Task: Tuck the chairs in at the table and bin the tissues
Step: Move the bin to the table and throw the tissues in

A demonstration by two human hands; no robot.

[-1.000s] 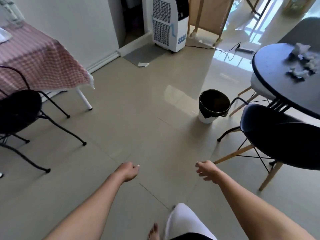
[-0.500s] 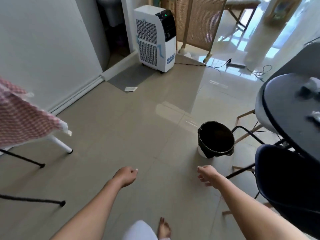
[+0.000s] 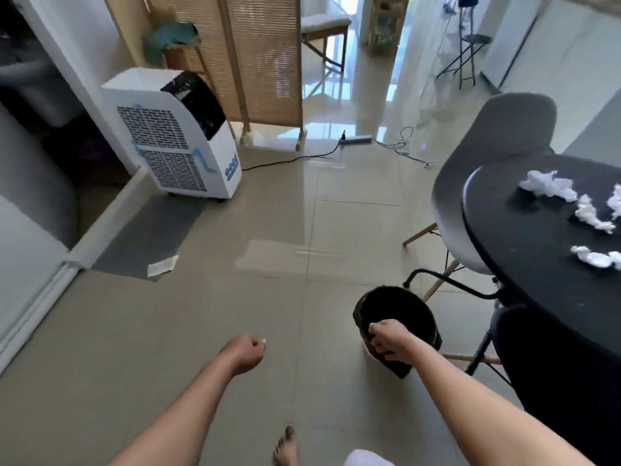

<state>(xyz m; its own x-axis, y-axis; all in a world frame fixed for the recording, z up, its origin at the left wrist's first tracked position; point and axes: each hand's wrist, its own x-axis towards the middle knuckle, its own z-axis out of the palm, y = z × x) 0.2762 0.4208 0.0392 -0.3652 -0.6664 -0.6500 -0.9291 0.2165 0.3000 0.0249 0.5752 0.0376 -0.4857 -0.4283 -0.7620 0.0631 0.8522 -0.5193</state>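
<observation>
Several crumpled tissues (image 3: 551, 187) lie on the round black table (image 3: 537, 264), up and off to the right of both hands, none of them touched yet. A second ago the person was further back, with a pink-clothed table and a wire chair on their left; now those are out of sight, and the black bin (image 3: 393, 311) that stood well ahead of the hands sits directly under the right hand (image 3: 389, 338).

That right hand is curled, fingers folded down, and it overlaps the bin's near rim (whether it is actually gripping the rim or the liner, or only passing above it, I cannot tell from here). The left hand (image 3: 247, 353) is a loose fist holding nothing, hanging over bare floor well to the left of the bin.

Two chairs matter here. The grey shell chair (image 3: 487, 183) stands beyond the right hand, its seat partly under the table edge but angled out. The black chair (image 3: 554, 381) is just right of the right forearm, its seat mostly clear of the tabletop, so I would say neither is properly tucked in.

My reading is that the walk over has closed the gap: bin, tissues and both chairs are now near. The bin being beside the table suggests the tissues could be swept or carried over with little travel, though nothing of the task looks done so far.
</observation>
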